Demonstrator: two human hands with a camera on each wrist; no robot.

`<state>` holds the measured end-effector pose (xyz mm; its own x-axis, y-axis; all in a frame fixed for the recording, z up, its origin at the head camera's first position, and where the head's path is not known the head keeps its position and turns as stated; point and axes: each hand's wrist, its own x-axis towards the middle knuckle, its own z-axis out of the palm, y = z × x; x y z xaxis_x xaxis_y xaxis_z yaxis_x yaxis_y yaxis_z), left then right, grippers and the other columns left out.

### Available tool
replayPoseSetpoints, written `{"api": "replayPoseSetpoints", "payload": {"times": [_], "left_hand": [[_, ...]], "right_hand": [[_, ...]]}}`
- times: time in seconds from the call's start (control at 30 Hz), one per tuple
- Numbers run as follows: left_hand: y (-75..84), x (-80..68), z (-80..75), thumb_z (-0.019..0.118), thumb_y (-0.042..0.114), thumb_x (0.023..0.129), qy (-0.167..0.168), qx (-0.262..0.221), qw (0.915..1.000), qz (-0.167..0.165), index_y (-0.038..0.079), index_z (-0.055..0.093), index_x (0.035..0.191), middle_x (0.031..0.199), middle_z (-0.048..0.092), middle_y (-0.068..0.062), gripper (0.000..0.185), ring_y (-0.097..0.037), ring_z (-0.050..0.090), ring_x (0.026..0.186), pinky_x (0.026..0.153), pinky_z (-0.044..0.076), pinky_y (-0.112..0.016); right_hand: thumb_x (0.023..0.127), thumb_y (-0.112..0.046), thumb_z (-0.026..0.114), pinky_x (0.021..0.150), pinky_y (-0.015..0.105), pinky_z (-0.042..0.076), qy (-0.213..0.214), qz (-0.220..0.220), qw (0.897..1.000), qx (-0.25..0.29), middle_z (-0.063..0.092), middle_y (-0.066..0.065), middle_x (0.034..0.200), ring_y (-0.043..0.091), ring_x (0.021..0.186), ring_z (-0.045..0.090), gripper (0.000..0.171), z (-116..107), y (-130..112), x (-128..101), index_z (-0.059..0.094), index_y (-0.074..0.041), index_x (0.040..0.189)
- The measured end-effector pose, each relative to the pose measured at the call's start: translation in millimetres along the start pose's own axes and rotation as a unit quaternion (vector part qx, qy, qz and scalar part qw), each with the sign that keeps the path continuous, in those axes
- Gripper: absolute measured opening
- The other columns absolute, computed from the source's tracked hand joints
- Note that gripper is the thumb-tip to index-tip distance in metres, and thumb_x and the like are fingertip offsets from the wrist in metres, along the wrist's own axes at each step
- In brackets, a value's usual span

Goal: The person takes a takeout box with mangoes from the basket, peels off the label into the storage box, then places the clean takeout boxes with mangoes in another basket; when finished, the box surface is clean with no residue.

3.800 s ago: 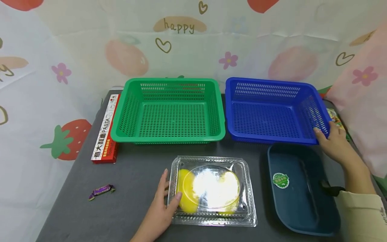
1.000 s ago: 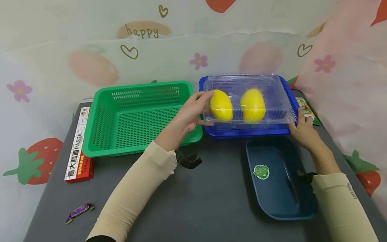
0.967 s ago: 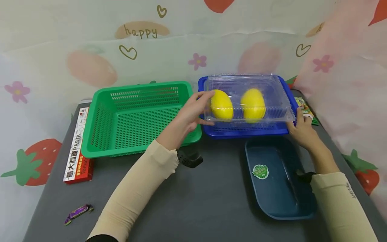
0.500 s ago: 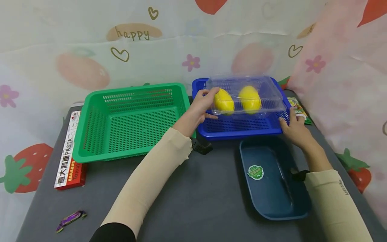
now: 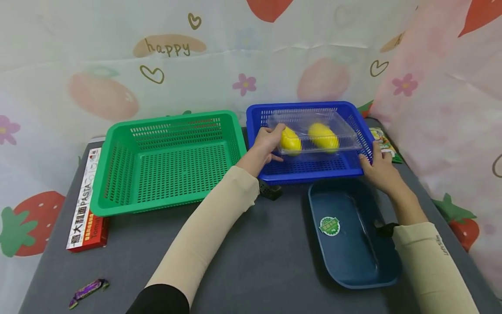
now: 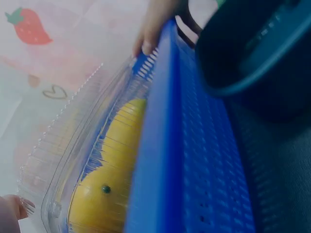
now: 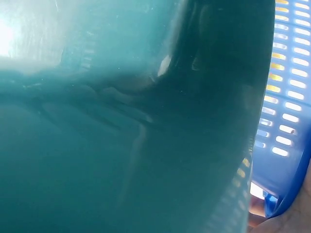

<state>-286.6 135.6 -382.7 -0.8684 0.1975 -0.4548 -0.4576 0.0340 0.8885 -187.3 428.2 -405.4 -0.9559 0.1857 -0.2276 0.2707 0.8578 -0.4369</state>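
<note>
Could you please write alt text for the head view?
A left hand holds a clear box of two yellow fruits in a blue basket, while the right hand grips the basket's corner. A green basket sits left, a dark tray in front.

Clamshell box (image 5: 313, 133) in right basket (image 5: 310, 172); tray (image 5: 353, 244) before it.

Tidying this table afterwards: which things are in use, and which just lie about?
In use: clear plastic clamshell box with two yellow fruits, blue plastic basket, left hand, right hand.
Lying about: green plastic basket, dark blue tray, pasta box, purple-wrapped candy.
</note>
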Motion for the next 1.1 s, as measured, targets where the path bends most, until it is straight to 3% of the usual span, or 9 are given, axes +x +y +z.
{"api": "replayPoseSetpoints", "payload": {"times": [0.2, 0.43, 0.6, 0.77, 0.93, 1.1], "left_hand": [[-4.2, 6.4, 5.4, 0.053, 0.041, 0.094, 0.032, 0.034, 0.9989, -0.002, 0.009, 0.029, 0.142, 0.135, 0.042, -0.020, 0.062, -0.037, 0.049, 0.122, 0.079, 0.051, -0.058], [-6.7, 14.6, 12.0, 0.048, 0.045, 0.096, 0.069, 0.058, 0.9944, -0.054, 0.012, 0.007, 0.155, 0.151, 0.027, -0.017, 0.079, -0.036, 0.041, 0.131, 0.078, 0.053, -0.056], [-9.6, 17.8, 9.7, 0.044, 0.046, 0.098, 0.055, 0.092, 0.9895, -0.097, 0.014, -0.002, 0.155, 0.152, 0.026, -0.016, 0.080, -0.036, 0.040, 0.132, 0.081, 0.050, -0.060], [-9.6, 15.1, 7.4, 0.041, 0.044, 0.100, 0.044, 0.109, 0.9881, -0.099, 0.010, -0.001, 0.155, 0.147, 0.033, -0.016, 0.077, -0.030, 0.043, 0.129, 0.092, 0.048, -0.051], [-2.8, -2.0, 6.5, 0.039, 0.044, 0.100, 0.000, 0.148, 0.9848, -0.091, 0.012, -0.008, 0.154, 0.154, 0.022, -0.012, 0.078, -0.023, 0.030, 0.138, 0.113, 0.027, -0.037], [14.2, -47.7, -8.6, 0.040, 0.045, 0.100, -0.048, 0.185, 0.9814, -0.023, 0.021, -0.002, 0.155, 0.157, 0.018, -0.009, 0.073, -0.027, 0.025, 0.142, 0.114, 0.021, -0.046]], "right_hand": [[0.098, -0.057, 0.016, 0.090, 0.073, 0.032, 0.004, 0.007, 1.000, 0.002, 0.007, 0.044, 0.141, 0.064, 0.106, 0.035, 0.080, -1, -2, -2, -0.020, -0.008, 0.149], [0.098, -0.057, 0.017, 0.089, 0.074, 0.033, 0.007, 0.008, 1.000, 0.009, 0.006, 0.044, 0.141, 0.063, 0.104, 0.035, 0.080, -4, -4, -3, -0.019, -0.008, 0.150], [0.098, -0.056, 0.017, 0.089, 0.074, 0.033, 0.005, 0.006, 1.000, 0.009, 0.006, 0.044, 0.141, 0.063, 0.105, 0.035, 0.079, -3, -7, -2, -0.018, -0.008, 0.150], [0.098, -0.056, 0.017, 0.089, 0.074, 0.033, 0.005, 0.004, 1.000, 0.011, 0.006, 0.044, 0.141, 0.063, 0.105, 0.035, 0.079, -1, -9, 0, -0.019, -0.007, 0.150], [0.099, -0.054, 0.017, 0.089, 0.073, 0.032, 0.007, -0.004, 1.000, 0.008, 0.007, 0.045, 0.140, 0.063, 0.104, 0.035, 0.079, 2, -7, 2, -0.016, -0.005, 0.150], [0.099, -0.052, 0.018, 0.089, 0.073, 0.031, 0.011, -0.026, 1.000, 0.005, 0.010, 0.047, 0.137, 0.063, 0.106, 0.035, 0.078, 3, -4, 7, -0.014, -0.003, 0.150]]}}
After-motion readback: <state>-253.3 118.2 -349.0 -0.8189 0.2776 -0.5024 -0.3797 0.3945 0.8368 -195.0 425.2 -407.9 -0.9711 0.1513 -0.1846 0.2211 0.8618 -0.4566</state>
